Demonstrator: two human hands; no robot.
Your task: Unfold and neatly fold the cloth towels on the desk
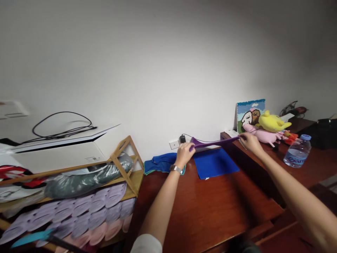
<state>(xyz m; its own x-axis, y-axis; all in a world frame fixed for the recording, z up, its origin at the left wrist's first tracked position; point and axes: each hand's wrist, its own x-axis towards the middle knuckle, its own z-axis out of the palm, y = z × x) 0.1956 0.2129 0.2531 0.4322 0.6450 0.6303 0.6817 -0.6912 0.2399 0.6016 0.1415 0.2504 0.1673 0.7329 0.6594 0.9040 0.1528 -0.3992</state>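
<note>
A purple cloth (214,143) is stretched between my two hands, above the back of a reddish-brown wooden table (200,207). My left hand (185,153), with a watch on its wrist, pinches the cloth's left end. At the other end, my right hand (250,143) is closed on its corner. Below the purple cloth a blue cloth (216,165) lies flat on the table. To the left of my left hand rests a crumpled blue cloth with green edging (161,164), near the wall.
Left stands a wooden rack (126,168) with lilac and pink slippers (86,211) and a white box-like device (60,154) on top. A wall socket (174,144) holds a black plug. Right, a higher surface bears plush toys (272,122), a picture (250,109) and a water bottle (297,153).
</note>
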